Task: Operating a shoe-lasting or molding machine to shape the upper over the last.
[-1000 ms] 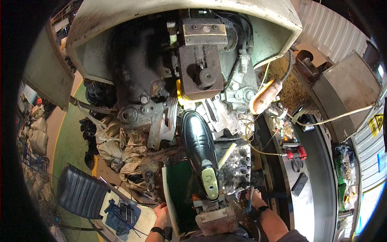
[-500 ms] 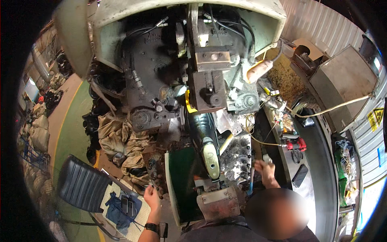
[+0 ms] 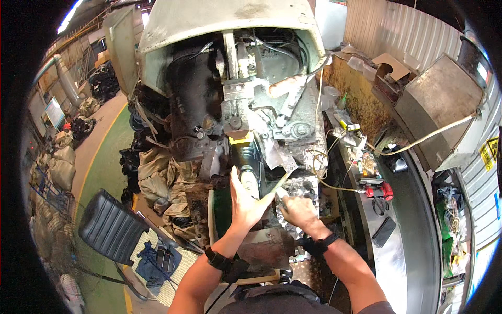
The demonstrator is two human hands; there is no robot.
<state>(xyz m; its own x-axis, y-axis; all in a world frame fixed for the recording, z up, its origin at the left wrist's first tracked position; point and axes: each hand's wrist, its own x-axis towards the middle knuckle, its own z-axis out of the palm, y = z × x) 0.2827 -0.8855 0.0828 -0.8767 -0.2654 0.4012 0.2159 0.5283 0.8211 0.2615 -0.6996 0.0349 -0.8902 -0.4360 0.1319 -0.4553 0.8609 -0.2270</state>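
A dark shoe upper (image 3: 244,156) sits under the machine's central block, with a pale shoe last (image 3: 249,182) showing at its near end. My left hand (image 3: 247,205) is at that end, its fingers and thumb spread in a V around the last; it grips nothing I can see. Just to the right, my right hand (image 3: 300,210) is closed, with a small pale piece (image 3: 282,192) at its fingertips that I cannot make out. A pale yellowish bar (image 3: 283,180) slants between the shoe and my right hand. The palm side of each hand is hidden.
Above the shoe stands the machine's metal block (image 3: 238,112), with a yellow piece (image 3: 241,138) under it. On the right bench lie a red power tool (image 3: 379,191) and a dark phone-like slab (image 3: 384,232). Left are a black chair (image 3: 112,225) and beige sacks (image 3: 157,175).
Both hands have come in from the sides to the near end of the shoe. The view has shifted, showing more of the machine's top. The right hand has moved left.
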